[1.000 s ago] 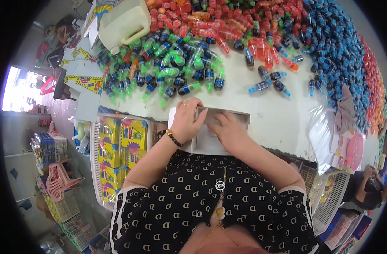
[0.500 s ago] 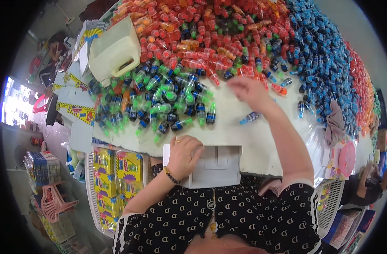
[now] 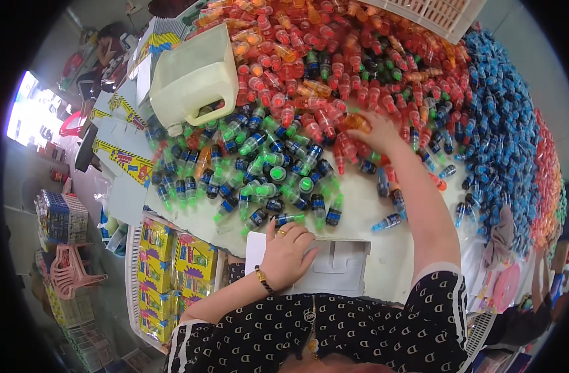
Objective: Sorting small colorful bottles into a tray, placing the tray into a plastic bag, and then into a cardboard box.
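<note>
Two bare hands work over a white tabletop (image 3: 365, 214). Nearest, the left hand (image 3: 289, 253) rests flat, fingers spread, on a shallow white cardboard box (image 3: 337, 268) at the table's near edge. Beyond it lie small green-capped plastic bottles (image 3: 266, 180). Farther off, the right hand (image 3: 379, 132) closes around an orange plastic bottle (image 3: 357, 121) amid the glossy red heap (image 3: 334, 68), beside a cream plastic jug (image 3: 191, 81).

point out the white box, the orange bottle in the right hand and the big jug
white box (image 3: 340, 268), head view, on its bare right half
orange bottle (image 3: 357, 121), head view, on the body showing above the fingers
jug (image 3: 194, 78), head view, on its broad side
</note>
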Available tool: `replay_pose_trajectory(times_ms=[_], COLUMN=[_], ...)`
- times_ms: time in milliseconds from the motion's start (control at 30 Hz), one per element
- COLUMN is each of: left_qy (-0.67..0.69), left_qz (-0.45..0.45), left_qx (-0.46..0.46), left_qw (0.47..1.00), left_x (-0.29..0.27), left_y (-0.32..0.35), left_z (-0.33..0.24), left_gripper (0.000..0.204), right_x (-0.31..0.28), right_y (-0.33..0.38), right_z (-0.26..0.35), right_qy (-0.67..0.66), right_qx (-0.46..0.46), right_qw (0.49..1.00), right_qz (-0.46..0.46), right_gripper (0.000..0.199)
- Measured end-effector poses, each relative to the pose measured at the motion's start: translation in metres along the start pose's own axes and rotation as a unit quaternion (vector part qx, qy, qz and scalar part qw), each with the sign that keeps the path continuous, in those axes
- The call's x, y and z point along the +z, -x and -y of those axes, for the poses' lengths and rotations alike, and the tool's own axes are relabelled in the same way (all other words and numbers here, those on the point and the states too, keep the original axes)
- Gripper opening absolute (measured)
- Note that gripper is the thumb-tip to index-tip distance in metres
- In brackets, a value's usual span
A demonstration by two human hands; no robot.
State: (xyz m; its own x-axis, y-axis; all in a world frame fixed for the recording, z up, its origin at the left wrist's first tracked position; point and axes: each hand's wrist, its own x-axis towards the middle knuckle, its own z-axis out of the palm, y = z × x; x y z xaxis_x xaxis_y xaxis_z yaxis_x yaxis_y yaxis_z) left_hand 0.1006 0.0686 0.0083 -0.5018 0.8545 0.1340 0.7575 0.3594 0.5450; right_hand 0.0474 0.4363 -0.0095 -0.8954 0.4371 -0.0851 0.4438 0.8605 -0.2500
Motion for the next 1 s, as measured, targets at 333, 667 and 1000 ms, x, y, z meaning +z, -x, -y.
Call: replay_pose_trajectory(times_ms=[333,667,1000], left_qy=[0.009,0.011,0.004], left_qz=[0.01,0.02,0.041], left_qx=[0.002,0.001,0.012], left_qw=[1.0,1.0,0.999], left_x=[0.001,0.0,-0.001], left_y=[-0.005,-0.01,-0.016], left_z=[0.002,0.003,0.013], left_gripper=[0.029,0.032,0.034], right_x=[-0.018,0.0,-0.029], right_y=[0.068,-0.1,-0.086], right_z=[0.029,0.095,0.107], right_qy=[-0.087,-0.065,-0.081], right_qx=[-0.126,-0.126,-0.075], right_qw=[0.988,0.982,0.976], right_qz=[0.001,-0.128,0.187], right_gripper=[0.054,0.05,0.055])
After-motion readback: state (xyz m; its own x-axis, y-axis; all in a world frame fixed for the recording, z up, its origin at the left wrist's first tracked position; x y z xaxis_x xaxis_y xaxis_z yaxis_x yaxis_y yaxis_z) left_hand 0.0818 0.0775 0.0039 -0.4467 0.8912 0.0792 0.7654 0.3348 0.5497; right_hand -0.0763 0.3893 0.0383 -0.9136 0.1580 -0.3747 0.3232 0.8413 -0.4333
